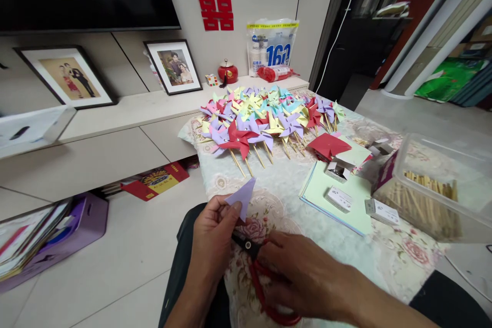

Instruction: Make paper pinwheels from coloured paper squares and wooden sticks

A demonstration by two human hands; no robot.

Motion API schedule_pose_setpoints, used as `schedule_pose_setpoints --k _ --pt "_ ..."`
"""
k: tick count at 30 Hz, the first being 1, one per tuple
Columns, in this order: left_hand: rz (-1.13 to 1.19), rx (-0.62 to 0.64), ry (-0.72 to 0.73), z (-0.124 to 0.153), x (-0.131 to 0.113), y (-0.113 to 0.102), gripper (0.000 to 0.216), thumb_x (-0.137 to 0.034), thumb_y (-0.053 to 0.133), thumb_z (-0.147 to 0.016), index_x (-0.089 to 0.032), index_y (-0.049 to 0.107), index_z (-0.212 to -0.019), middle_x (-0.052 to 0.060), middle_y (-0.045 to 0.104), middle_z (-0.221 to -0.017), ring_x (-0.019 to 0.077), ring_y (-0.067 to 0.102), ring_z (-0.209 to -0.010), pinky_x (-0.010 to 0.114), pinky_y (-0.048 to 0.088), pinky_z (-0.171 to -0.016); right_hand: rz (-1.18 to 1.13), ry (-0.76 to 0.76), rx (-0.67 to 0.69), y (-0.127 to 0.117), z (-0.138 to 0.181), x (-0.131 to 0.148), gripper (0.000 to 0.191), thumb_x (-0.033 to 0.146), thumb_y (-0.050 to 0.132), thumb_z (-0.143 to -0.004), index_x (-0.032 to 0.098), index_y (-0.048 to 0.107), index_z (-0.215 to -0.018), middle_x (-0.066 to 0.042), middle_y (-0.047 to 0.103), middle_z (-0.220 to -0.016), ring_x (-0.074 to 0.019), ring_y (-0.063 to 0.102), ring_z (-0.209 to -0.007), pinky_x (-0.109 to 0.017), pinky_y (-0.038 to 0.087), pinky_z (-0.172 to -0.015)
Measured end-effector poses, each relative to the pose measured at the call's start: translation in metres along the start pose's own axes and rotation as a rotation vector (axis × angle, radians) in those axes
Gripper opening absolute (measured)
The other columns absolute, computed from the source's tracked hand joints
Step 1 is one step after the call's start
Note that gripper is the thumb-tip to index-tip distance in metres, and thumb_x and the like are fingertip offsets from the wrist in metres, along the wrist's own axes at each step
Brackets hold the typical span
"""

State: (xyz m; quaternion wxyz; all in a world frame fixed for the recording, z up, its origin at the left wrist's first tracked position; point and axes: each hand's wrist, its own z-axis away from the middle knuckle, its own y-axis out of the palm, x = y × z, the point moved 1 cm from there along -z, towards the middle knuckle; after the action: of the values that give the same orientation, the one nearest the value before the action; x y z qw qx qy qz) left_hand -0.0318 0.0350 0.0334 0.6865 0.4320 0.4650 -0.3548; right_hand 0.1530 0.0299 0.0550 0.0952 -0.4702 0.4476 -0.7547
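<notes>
My left hand (211, 238) pinches a small folded purple paper triangle (242, 196) above the near edge of the table (284, 200), which has a floral cloth. My right hand (303, 277) grips red-handled scissors (261, 277); their black blades point toward the bottom of the paper. Farther back on the table lies a big pile of finished paper pinwheels (269, 118) on wooden sticks, in purple, red, yellow, pink and blue.
A stack of light green paper sheets (334, 200) with small boxes on it lies right of my hands. Red paper (328, 144) sits behind it. A clear plastic tub of wooden sticks (430, 189) stands at the right. A low cabinet with framed photos (175, 67) runs along the left.
</notes>
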Motion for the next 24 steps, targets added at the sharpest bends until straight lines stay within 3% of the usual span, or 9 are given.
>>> schedule_pose_setpoints --k 4,7,15,20,24 --pt "-0.007 0.058 -0.027 0.002 -0.001 -0.002 0.025 -0.036 0.081 -0.071 -0.018 0.066 -0.081 -0.007 0.058 -0.058 0.0078 0.054 -0.051 0.018 0.046 -0.051 0.115 0.224 0.045 0.008 0.003 0.01 0.037 0.013 0.065 -0.077 0.018 0.061 -0.114 -0.011 0.063 -0.117 -0.0275 0.061 -0.099 -0.034 0.044 -0.076" --pt "-0.052 0.134 -0.045 0.004 -0.002 -0.001 0.025 -0.037 0.08 -0.073 -0.018 0.067 -0.082 -0.005 0.06 -0.061 0.0094 0.056 -0.049 0.021 0.048 -0.049 0.145 0.337 0.015 0.006 0.006 0.004 0.033 0.006 0.057 -0.079 0.015 0.061 -0.111 -0.012 0.065 -0.109 -0.0282 0.063 -0.098 -0.036 0.045 -0.079" --pt "-0.172 0.234 -0.002 0.002 -0.01 -0.008 0.015 -0.032 0.076 -0.077 -0.018 0.071 -0.082 -0.002 0.067 -0.063 0.0092 0.059 -0.047 0.02 0.045 -0.049 0.133 0.28 -0.136 -0.003 0.015 -0.024 0.015 0.013 0.054 -0.08 0.016 0.061 -0.094 -0.009 0.064 -0.095 -0.0212 0.059 -0.08 -0.031 0.04 -0.07" --pt "-0.175 0.252 0.029 -0.003 -0.012 -0.023 0.015 -0.032 0.076 -0.079 -0.018 0.075 -0.086 0.003 0.073 -0.09 0.0097 0.06 -0.054 0.022 0.049 -0.05 -0.116 0.309 -0.228 -0.021 0.018 -0.037 0.008 0.022 0.054 -0.086 0.017 0.06 -0.085 -0.004 0.059 -0.081 -0.0182 0.053 -0.073 -0.029 0.038 -0.066" --pt "-0.168 0.243 0.066 -0.008 -0.01 -0.035 0.016 -0.034 0.073 -0.082 -0.018 0.074 -0.087 0.007 0.074 -0.1 0.0146 0.064 -0.068 0.023 0.051 -0.051 -0.585 0.346 -0.344 -0.024 0.02 -0.05 0.026 0.042 0.059 -0.089 0.017 0.063 -0.094 0.0 0.051 -0.072 -0.0149 0.045 -0.064 -0.027 0.033 -0.057"
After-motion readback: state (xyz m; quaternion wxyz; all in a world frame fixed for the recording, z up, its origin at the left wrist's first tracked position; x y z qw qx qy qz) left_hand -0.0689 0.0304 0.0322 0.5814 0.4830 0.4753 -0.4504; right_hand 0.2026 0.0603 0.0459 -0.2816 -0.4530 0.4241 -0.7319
